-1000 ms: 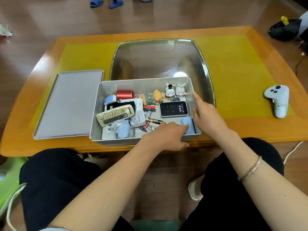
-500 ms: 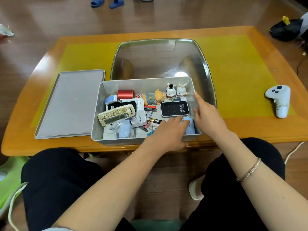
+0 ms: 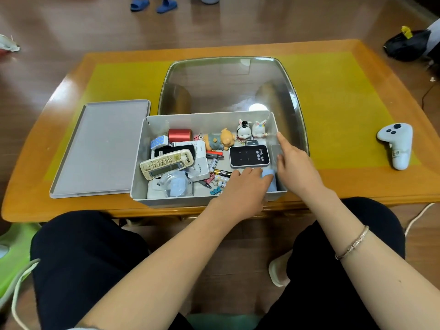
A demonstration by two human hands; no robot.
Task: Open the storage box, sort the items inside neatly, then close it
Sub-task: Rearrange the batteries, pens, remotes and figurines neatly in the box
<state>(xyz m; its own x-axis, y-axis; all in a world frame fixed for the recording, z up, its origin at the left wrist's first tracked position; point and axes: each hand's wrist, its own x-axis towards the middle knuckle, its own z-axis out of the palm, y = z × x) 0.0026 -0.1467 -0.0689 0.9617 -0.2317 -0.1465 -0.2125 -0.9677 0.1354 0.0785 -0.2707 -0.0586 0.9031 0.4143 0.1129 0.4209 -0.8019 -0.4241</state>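
Observation:
The grey storage box (image 3: 207, 120) stands open at the table's near edge, full of loose items. Its flat lid (image 3: 102, 148) lies on the table to its left. Inside are a cream remote control (image 3: 166, 163), a red tin (image 3: 179, 135), a black Wi-Fi device (image 3: 249, 156), a pig toy (image 3: 219, 140), two small figurines (image 3: 251, 130), batteries (image 3: 222, 173) and clips. My left hand (image 3: 240, 189) reaches into the front right corner, fingers curled down onto a light blue item (image 3: 271, 178). My right hand (image 3: 295, 165) rests against the box's right wall, index finger straight along the rim.
Behind the box the orange table (image 3: 357, 179) has a glass inset (image 3: 228, 86) and a yellow mat (image 3: 338, 103). A white game controller (image 3: 396, 144) lies at the right. A black bag (image 3: 407, 44) and blue slippers (image 3: 152, 4) are on the floor.
My left hand has slid slightly deeper into the box, toward the Wi-Fi device, staying over the light blue item. My right hand stays on the right wall.

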